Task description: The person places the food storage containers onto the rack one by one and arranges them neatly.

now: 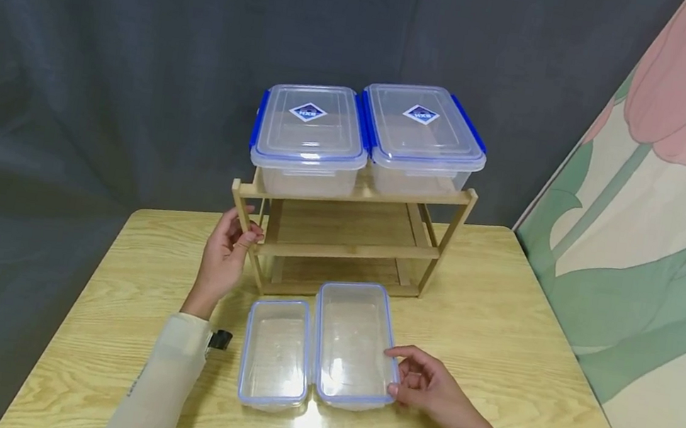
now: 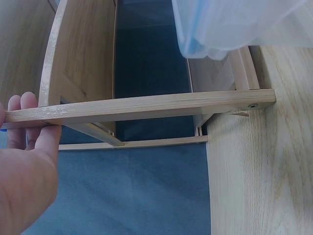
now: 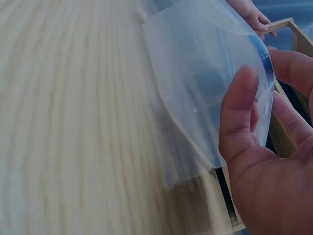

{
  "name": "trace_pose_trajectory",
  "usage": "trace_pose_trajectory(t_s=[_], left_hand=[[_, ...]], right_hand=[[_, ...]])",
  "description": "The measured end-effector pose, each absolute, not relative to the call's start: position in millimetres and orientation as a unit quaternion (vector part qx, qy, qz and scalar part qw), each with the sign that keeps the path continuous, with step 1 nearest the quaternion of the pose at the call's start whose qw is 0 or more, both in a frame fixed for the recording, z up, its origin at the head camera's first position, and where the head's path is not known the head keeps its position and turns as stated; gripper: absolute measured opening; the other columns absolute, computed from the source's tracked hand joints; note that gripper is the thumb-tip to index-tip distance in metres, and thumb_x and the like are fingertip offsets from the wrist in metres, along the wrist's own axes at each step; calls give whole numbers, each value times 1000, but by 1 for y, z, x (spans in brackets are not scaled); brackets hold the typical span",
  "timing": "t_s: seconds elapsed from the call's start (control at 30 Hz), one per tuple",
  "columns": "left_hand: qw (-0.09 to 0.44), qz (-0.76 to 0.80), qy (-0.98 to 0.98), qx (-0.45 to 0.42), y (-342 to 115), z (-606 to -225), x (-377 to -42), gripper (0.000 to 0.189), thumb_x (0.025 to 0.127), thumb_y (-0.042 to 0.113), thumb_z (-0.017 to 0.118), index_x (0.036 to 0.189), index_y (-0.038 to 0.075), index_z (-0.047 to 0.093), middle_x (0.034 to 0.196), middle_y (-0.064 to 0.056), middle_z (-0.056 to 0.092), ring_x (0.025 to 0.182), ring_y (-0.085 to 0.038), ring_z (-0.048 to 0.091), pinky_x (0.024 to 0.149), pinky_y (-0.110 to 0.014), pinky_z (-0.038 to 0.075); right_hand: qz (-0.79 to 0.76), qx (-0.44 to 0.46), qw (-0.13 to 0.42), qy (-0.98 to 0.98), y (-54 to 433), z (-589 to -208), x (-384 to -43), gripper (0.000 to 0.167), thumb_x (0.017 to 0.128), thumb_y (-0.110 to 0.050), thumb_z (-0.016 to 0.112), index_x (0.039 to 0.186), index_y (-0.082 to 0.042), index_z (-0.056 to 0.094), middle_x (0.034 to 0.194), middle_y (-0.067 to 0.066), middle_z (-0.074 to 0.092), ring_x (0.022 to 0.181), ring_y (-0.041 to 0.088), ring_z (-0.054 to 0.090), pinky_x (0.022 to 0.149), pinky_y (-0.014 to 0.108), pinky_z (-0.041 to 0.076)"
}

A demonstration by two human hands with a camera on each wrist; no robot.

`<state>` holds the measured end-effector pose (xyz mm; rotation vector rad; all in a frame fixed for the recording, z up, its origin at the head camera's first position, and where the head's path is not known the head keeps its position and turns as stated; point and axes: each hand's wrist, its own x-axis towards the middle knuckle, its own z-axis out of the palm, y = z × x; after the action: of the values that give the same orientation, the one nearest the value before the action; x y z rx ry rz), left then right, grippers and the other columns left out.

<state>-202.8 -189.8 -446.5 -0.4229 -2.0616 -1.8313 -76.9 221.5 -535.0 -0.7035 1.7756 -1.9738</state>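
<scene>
At the left front post of the wooden rack (image 1: 345, 248), my left hand (image 1: 227, 250) grips the post, thumb on one side and fingers on the other. The left wrist view shows this hand (image 2: 29, 156) round the wooden bar (image 2: 146, 108). My right hand (image 1: 433, 389) touches the right edge of the larger clear container (image 1: 353, 340), which has a blue-rimmed lid. Its index finger and thumb lie along that edge; the right wrist view shows the thumb (image 3: 238, 110) close by the container's side (image 3: 195, 93). A smaller clear container (image 1: 277, 352) stands to the left.
Two big clear boxes, a left one (image 1: 313, 132) and a right one (image 1: 426, 128), with blue clips, stand on the rack's top. Everything is on a wooden table (image 1: 91, 326). Behind hangs a dark curtain (image 1: 175, 65); a flower-patterned panel (image 1: 658, 210) borders the right side.
</scene>
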Motion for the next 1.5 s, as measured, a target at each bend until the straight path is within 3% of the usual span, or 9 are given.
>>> trace_pose_trajectory(t_s=[0.5, 0.83, 1.07, 1.5], left_hand=[[175, -642, -733, -144, -189, -449, -198, 39, 110, 6, 52, 149, 6, 50, 106, 0, 64, 99, -14, 66, 89, -21, 58], [167, -638, -735, -156, -187, -450, -200, 39, 110, 6, 52, 148, 5, 51, 108, -12, 65, 99, -10, 66, 89, -21, 59], [171, -643, -730, -154, -188, -449, -201, 39, 110, 3, 52, 148, 2, 50, 108, -21, 63, 98, -11, 66, 90, -20, 57], [173, -639, -735, -146, -190, -446, -204, 38, 109, 4, 53, 148, 5, 51, 109, -23, 64, 98, -16, 66, 88, -21, 58]], right_hand=[[-760, -208, 216, 577, 221, -544, -69, 51, 97, 12, 61, 146, 7, 49, 99, -1, 58, 76, 3, 65, 64, 18, 57], [-780, -197, 224, 551, 226, -542, -63, 49, 99, 12, 59, 147, 3, 51, 101, -1, 62, 79, 4, 67, 64, 17, 56], [-792, -236, 214, 521, 227, -536, -63, 53, 100, 18, 50, 150, -1, 51, 108, 1, 66, 82, 4, 67, 65, 15, 58], [-783, -235, 195, 542, 226, -513, -59, 52, 100, 17, 51, 147, -5, 54, 102, -4, 64, 78, 1, 65, 62, 14, 55]])
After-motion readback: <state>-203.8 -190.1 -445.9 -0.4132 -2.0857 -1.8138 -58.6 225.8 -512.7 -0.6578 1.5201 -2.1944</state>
